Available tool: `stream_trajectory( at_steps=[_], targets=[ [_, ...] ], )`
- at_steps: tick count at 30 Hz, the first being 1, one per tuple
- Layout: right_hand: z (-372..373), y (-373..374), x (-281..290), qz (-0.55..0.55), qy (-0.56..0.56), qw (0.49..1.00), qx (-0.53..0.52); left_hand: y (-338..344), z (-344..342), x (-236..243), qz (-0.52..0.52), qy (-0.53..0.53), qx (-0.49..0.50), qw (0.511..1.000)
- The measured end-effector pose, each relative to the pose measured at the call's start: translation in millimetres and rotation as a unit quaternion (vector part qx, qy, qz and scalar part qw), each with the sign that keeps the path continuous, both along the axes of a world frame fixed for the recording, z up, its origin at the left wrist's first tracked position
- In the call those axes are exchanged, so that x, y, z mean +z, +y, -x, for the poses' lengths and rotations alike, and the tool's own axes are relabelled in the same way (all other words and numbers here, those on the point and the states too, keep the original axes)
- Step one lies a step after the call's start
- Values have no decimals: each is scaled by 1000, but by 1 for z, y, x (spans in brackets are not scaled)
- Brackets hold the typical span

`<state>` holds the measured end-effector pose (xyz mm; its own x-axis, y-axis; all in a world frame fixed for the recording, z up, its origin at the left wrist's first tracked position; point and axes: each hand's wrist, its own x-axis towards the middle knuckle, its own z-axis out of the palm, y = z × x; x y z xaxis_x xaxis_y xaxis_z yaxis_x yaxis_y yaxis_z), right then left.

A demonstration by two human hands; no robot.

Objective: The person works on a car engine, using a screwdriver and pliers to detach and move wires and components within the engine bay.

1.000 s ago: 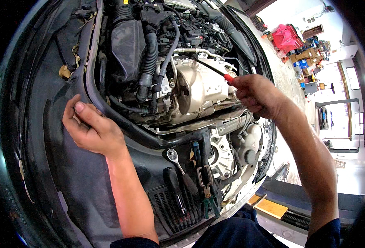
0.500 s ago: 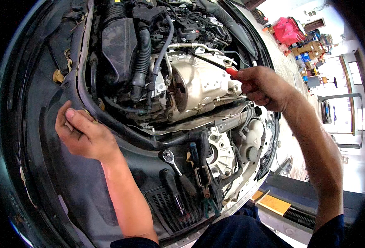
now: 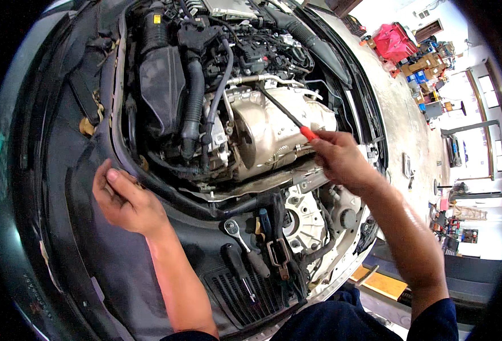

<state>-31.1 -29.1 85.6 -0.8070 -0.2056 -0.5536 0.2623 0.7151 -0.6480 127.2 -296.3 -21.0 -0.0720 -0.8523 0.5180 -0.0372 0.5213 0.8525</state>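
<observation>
Screwdriver (image 3: 288,115) diagonal in right hand (image 3: 342,160), tip toward upper left

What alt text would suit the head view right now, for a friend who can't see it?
A person's right hand grips a red-handled tool, its dark shaft slanting across a silvery cover in an open car engine bay. The left hand is loosely curled over a dark panel, where a ratchet and other tools lie.

My right hand (image 3: 344,162) is closed in a fist by the lower right end of the silvery heat shield (image 3: 262,128). Well left of it, my left hand (image 3: 128,199) curls loosely; whether thumb meets fingers, I can't quite tell.
</observation>
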Motion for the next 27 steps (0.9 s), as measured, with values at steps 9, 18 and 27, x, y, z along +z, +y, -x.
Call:
stream_trajectory(
  at_steps=[9,18,27],
  targets=[
    [29,63,33,88,-59,994,38,27,70,63,228,-251,-227,913],
    [38,90,10,141,3,983,119,20,296,58,361,-560,-342,662],
    [61,78,-43,159,63,974,149,17,307,61,425,-584,-365,587]
  ],
)
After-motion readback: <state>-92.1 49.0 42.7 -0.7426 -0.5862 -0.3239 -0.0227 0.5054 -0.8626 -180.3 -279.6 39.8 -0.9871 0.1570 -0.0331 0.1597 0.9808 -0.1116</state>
